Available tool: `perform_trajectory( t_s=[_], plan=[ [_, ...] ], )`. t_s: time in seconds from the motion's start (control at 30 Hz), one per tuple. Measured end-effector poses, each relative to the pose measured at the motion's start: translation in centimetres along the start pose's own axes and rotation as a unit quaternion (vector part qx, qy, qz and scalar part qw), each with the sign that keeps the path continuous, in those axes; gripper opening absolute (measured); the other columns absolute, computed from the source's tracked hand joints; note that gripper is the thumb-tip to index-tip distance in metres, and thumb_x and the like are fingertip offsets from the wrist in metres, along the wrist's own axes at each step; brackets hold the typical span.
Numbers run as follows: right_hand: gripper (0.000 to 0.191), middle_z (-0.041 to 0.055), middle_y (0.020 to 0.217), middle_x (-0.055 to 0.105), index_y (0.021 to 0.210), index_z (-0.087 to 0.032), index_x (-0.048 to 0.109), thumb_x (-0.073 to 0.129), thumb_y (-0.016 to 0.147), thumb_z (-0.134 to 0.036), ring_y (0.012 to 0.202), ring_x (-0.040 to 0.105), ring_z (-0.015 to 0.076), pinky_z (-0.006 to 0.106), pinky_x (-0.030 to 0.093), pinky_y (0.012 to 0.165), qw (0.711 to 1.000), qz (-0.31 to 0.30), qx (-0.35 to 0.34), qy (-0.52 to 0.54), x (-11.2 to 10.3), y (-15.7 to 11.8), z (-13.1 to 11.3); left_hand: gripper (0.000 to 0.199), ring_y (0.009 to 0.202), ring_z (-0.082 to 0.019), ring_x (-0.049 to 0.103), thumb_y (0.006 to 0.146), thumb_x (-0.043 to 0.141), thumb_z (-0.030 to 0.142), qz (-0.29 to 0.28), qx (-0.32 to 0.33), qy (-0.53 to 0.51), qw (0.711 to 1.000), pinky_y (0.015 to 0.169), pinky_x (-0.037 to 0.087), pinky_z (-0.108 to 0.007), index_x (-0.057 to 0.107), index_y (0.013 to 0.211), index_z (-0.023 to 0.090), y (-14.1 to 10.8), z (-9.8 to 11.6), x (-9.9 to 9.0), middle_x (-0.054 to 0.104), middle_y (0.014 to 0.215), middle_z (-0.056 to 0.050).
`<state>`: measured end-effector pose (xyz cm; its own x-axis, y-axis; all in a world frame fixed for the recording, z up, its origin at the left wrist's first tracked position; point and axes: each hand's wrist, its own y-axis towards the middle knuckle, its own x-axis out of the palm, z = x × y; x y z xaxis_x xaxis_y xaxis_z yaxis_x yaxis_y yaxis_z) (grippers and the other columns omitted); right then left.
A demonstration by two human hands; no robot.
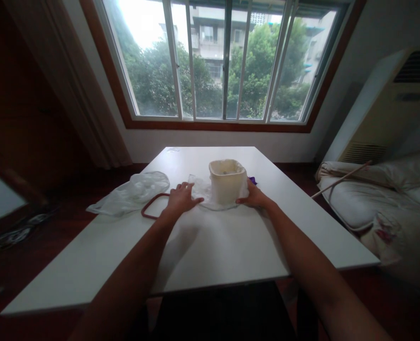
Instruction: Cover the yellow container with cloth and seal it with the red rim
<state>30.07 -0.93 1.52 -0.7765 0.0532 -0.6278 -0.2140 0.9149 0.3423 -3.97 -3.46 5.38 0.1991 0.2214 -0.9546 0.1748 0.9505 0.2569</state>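
A small cream-coloured bin (228,188) stands upright on the white table, with thin clear plastic wrapped around its sides and rim. More of this clear plastic (203,188) spreads to the bin's left and around its base. My right hand (255,195) holds the bin's lower right side, thumb in front and fingers partly hidden behind it. My left hand (183,196) is open to the left of the bin, thumb and fingers apart, at the edge of the spread plastic. Just beside that hand lies a brown rounded rim frame (147,208), partly covered by the hand.
A crumpled clear plastic bag (133,192) lies at the left of the white table (224,251). Something purple (253,180) shows behind my right hand. A cushioned seat (352,194) with a thin stick (341,180) is at the right. Beyond the table is a window.
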Motion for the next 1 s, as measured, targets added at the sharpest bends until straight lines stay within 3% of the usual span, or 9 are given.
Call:
perform_trajectory(
  t_s=[0.13,0.3,0.47,0.67,0.83,1.0],
  plan=[
    [0.126,0.0206,0.146,0.045,0.155,-0.02,0.022,0.089,0.054,-0.053,0.133,0.046,0.034,0.053,0.038,0.111,0.997,0.071,0.024,0.027,-1.3,0.2,-1.3,0.061,0.115,-0.037,0.06,0.077,0.059,0.064,-0.044,-0.128,0.012,0.991,0.091,0.049,-0.043,0.065,0.116,0.017,0.4,-3.4,-1.6,0.062,0.125,-0.019],
    [0.07,0.0142,0.114,0.065,0.131,-0.019,0.053,0.071,0.077,-0.059,0.103,0.062,0.0273,0.047,0.051,0.094,0.968,0.239,-0.07,0.031,-1.9,0.0,-4.1,0.049,0.096,-0.033,0.067,0.071,0.063,0.062,-0.16,-0.185,0.008,0.97,0.075,0.05,-0.035,0.071,0.088,0.017,1.0,-6.0,-1.4,0.072,0.103,-0.017],
    [0.047,0.0031,0.083,0.065,0.117,-0.019,0.058,0.068,0.082,-0.049,0.071,0.06,0.0174,0.033,0.053,0.068,0.963,0.248,-0.096,0.033,-1.2,-0.4,-5.6,0.04,0.085,-0.03,0.069,0.075,0.059,0.054,-0.152,-0.168,0.011,0.974,0.072,0.049,-0.034,0.071,0.083,0.016,0.6,-5.5,-1.2,0.074,0.093,-0.017],
    [0.036,-0.0014,0.075,0.06,0.117,-0.021,0.058,0.063,0.085,-0.038,0.062,0.056,0.013,0.027,0.049,0.061,0.963,0.232,-0.132,0.028,-0.7,-0.8,-6.5,0.026,0.076,-0.026,0.068,0.079,0.056,0.039,-0.145,-0.128,0.0,0.981,0.067,0.046,-0.031,0.071,0.074,0.018,-0.4,-2.7,-2.0,0.073,0.079,-0.013],
    [0.034,-0.0005,0.077,0.061,0.117,-0.022,0.058,0.061,0.087,-0.036,0.062,0.057,0.0129,0.026,0.048,0.059,0.957,0.249,-0.143,0.033,-0.6,-1.1,-7.4,0.022,0.078,-0.023,0.067,0.082,0.052,0.033,-0.076,-0.085,-0.018,0.993,0.068,0.044,-0.029,0.07,0.078,0.021,-0.3,-0.6,-2.5,0.074,0.085,-0.007],
    [0.034,-0.0007,0.076,0.062,0.119,-0.022,0.057,0.06,0.087,-0.036,0.061,0.056,0.0131,0.026,0.048,0.06,0.961,0.232,-0.146,0.027,-0.1,-1.4,-8.0,0.028,0.088,-0.024,0.068,0.092,0.049,0.042,0.129,-0.055,-0.035,0.989,0.072,0.046,-0.03,0.067,0.099,0.021,-0.5,1.7,-3.3,0.072,0.104,-0.007]
  ],
)
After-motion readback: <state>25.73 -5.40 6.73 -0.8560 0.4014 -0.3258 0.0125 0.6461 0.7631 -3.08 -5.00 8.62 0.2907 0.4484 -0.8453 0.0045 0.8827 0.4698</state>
